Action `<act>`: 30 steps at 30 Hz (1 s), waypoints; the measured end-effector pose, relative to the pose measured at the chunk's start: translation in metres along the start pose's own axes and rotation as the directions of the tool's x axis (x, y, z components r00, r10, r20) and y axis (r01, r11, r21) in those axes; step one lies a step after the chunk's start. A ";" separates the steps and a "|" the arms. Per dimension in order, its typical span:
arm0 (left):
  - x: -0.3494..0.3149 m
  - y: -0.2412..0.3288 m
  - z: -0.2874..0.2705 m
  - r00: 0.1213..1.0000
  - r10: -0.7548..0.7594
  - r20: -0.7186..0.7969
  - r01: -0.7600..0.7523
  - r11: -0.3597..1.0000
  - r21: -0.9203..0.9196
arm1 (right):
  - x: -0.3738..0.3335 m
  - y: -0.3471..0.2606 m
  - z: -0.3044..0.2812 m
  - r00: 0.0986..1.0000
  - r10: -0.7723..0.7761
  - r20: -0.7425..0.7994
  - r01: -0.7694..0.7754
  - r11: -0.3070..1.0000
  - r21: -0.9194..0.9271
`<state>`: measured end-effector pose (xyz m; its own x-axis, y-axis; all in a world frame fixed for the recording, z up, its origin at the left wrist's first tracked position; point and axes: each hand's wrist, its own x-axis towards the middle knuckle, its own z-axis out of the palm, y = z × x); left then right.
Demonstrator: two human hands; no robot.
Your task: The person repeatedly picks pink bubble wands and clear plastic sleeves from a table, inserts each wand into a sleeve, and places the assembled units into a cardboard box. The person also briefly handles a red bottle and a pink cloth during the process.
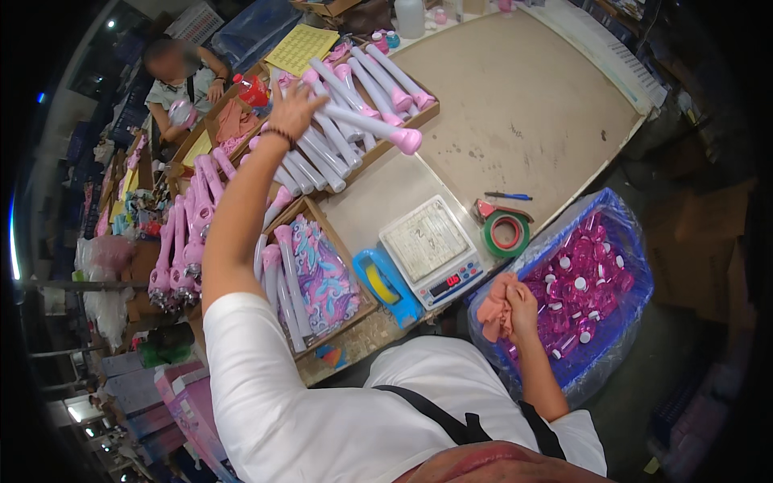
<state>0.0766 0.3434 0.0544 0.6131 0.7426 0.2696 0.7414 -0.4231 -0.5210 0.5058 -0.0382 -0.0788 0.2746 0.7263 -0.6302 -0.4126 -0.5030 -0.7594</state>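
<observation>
I see my left hand [294,109] stretched out, fingers wrapped round a white wand with a pink head [374,129], held above the cardboard tray [425,113] of matching wands. My right hand [515,310] bunches a pink cloth [493,307] (over the blue crate [632,241]).

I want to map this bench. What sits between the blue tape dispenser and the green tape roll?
In the head view, a white digital scale sits between the blue tape dispenser and the green tape roll, on the workbench.
</observation>
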 end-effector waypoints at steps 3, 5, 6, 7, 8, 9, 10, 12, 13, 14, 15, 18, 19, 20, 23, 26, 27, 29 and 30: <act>0.053 -0.029 0.026 0.978 -0.169 -0.124 0.175 0.984 0.040 | -0.001 0.002 0.015 0.999 -0.021 0.030 0.020 0.999 0.028; 0.072 -0.013 0.039 0.955 -0.282 -0.093 0.273 0.957 -0.095 | 0.000 0.001 0.027 0.999 -0.039 0.037 0.038 0.999 0.030; 0.072 0.011 0.047 0.957 -0.289 0.017 0.284 0.927 -0.245 | 0.001 0.001 0.034 0.998 -0.035 0.050 0.034 0.999 0.034; 0.067 0.041 0.057 0.950 -0.288 0.123 0.313 0.876 -0.368 | 0.002 0.001 0.040 0.998 -0.032 0.062 0.030 0.999 0.035; 0.060 0.068 0.065 0.948 -0.236 0.212 0.309 0.841 -0.445 | 0.003 0.001 0.045 0.995 -0.030 0.095 0.026 0.999 0.047; 0.052 0.096 0.073 0.945 -0.191 0.265 0.302 0.823 -0.482 | 0.004 0.000 0.050 0.992 -0.050 0.115 0.046 0.998 0.036; 0.044 0.116 0.080 0.939 -0.134 0.315 0.284 0.818 -0.500 | 0.005 0.000 0.053 0.993 -0.040 0.109 0.041 0.999 -0.004; 0.039 0.136 0.091 0.918 -0.078 0.388 0.319 0.727 -0.609 | 0.005 -0.002 0.055 0.991 -0.020 0.132 0.028 0.998 -0.059; 0.036 0.144 0.094 0.915 -0.101 0.391 0.338 0.720 -0.607 | 0.005 -0.003 0.055 0.988 -0.061 0.140 0.077 0.990 -0.115; 0.036 0.148 0.096 0.911 -0.140 0.388 0.365 0.713 -0.598 | 0.005 -0.005 0.053 0.988 -0.079 0.135 0.101 0.982 -0.163; 0.036 0.148 0.095 0.906 -0.171 0.387 0.381 0.725 -0.573 | 0.004 -0.007 0.051 0.986 -0.097 0.136 0.122 0.973 -0.196; 0.025 0.148 0.085 0.947 -0.244 0.207 0.319 0.671 -0.669 | 0.000 -0.015 0.046 0.993 0.028 0.118 -0.002 0.976 -0.218; 0.013 0.151 0.079 0.947 -0.313 0.076 0.271 0.644 -0.716 | -0.001 -0.017 0.047 0.990 0.100 0.102 -0.078 0.977 -0.197; -0.005 0.155 0.071 0.938 -0.346 -0.001 0.223 0.606 -0.764 | -0.003 -0.021 0.048 0.980 0.060 0.191 -0.046 0.996 -0.078; -0.093 0.165 0.038 0.884 -0.463 -0.071 0.226 0.553 -0.802 | -0.004 -0.032 0.061 0.948 -0.027 0.317 -0.068 0.956 0.285; -0.207 0.162 -0.004 0.767 -0.612 0.195 0.565 0.499 -0.657 | -0.003 -0.048 0.072 0.899 -0.032 0.436 -0.156 0.908 0.389; -0.246 0.159 -0.019 0.679 -0.677 0.284 0.686 0.447 -0.574 | -0.001 -0.055 0.072 0.836 -0.052 0.547 -0.179 0.916 0.360; -0.311 0.160 -0.048 0.468 -0.787 0.402 0.883 0.395 -0.255 | 0.001 -0.063 0.070 0.612 -0.114 0.782 -0.267 0.902 0.340; -0.336 0.162 -0.059 0.329 -0.830 0.450 0.941 0.330 -0.079 | 0.002 -0.066 0.067 0.580 -0.102 0.808 -0.276 0.909 0.313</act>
<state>0.0072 -0.0051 -0.0727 -0.5366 0.8292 0.1565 0.8429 0.5180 0.1455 0.4747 0.0277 -0.0191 -0.5005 0.8513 -0.1572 -0.7224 -0.5108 -0.4660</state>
